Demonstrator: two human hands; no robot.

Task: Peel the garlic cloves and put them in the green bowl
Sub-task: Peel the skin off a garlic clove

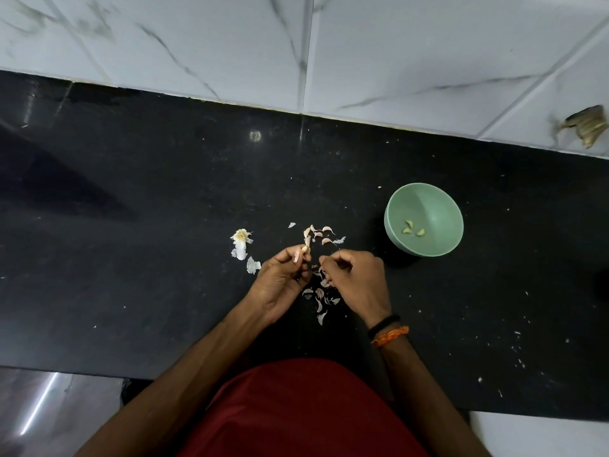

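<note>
My left hand [283, 278] pinches a garlic clove [304, 249] between thumb and fingertips, its pale tip showing. Just to its right, my right hand [357, 280] has its fingers curled inward, and whether they hold a piece of skin I cannot tell. Several unpeeled cloves [318, 233] lie on the black counter just beyond my hands. The green bowl [438, 206] stands to the right of my right hand with three peeled cloves [412, 228] in its bottom. Loose skins [321, 300] lie scattered between and below my hands.
The garlic stem and husk [240, 244] lie left of my left hand. A white tiled wall [296, 44] rises behind the black counter [131, 225]. A brownish object [588, 125] sits at the far right by the wall. Small white flecks dot the counter's right side.
</note>
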